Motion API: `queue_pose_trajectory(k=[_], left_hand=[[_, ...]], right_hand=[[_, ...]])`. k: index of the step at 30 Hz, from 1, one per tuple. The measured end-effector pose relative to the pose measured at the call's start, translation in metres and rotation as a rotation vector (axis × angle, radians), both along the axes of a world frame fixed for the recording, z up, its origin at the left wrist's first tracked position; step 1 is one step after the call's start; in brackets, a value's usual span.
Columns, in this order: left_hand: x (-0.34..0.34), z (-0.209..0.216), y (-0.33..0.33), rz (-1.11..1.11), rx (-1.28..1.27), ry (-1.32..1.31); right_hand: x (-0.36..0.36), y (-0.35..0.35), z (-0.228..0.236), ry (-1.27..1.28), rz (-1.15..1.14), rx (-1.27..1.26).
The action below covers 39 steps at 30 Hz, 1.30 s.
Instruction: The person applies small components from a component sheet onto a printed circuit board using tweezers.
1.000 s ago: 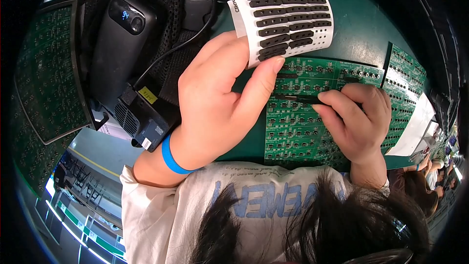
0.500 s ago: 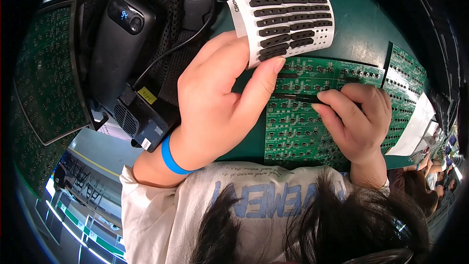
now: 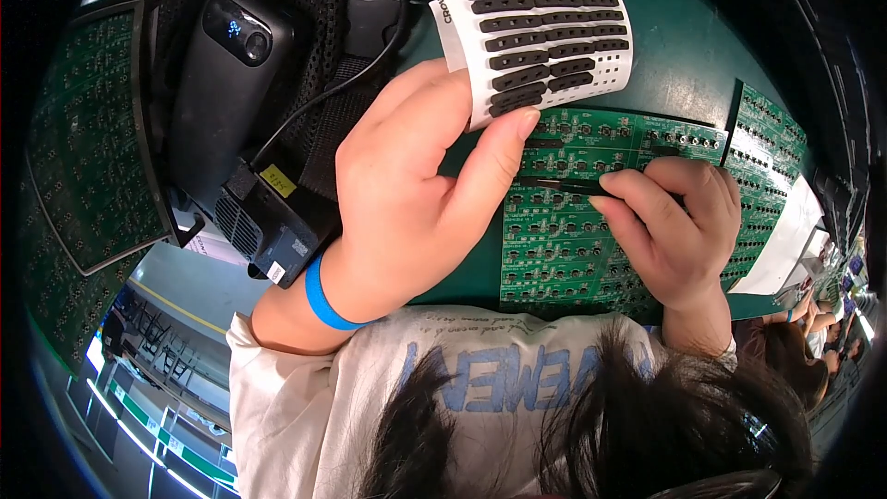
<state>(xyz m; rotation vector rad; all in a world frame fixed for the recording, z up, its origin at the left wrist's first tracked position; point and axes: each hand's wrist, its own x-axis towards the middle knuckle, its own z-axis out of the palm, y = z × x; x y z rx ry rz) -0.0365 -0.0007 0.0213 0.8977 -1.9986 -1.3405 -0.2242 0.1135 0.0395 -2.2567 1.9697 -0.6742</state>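
My left hand (image 3: 416, 194) grips the lower edge of a white sheet (image 3: 545, 23) covered with rows of black strip-shaped pads, holding it up over the table. My right hand (image 3: 679, 236) pinches thin black tweezers (image 3: 564, 187) whose tips lie across a green circuit board (image 3: 573, 222) on the green table. One black strip (image 3: 545, 143) sits on the board just above the tweezers. A blue band circles my left wrist (image 3: 323, 296).
A black device with a cable (image 3: 231, 83) rests on a black mesh at the upper left, beside another green circuit board (image 3: 83, 148) at the far left. More boards (image 3: 767, 143) and a white sheet of paper (image 3: 785, 240) lie to the right. Other people work at the far right edge.
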Motion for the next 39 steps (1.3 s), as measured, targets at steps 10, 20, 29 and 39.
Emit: queue_pose_trajectory(k=[10, 20, 29, 39], left_hand=[[0.0004, -0.0004, -0.0005, 0.004, -0.003, 0.008], [-0.0002, -0.0016, 0.0006, -0.001, 0.022, 0.016], [-0.0036, -0.0033, 0.0008, 0.052, -0.004, 0.022], [-0.0044, -0.0019, 0.0009, 0.108, 0.007, 0.037]], right_hand=[[0.0009, -0.0006, 0.0004, 0.01, 0.0, 0.003], [0.0007, 0.0004, -0.0002, 0.034, 0.008, -0.017], [0.0018, 0.0018, -0.0005, 0.085, 0.009, -0.048], [0.0019, 0.0038, 0.0037, 0.134, -0.029, -0.028]])
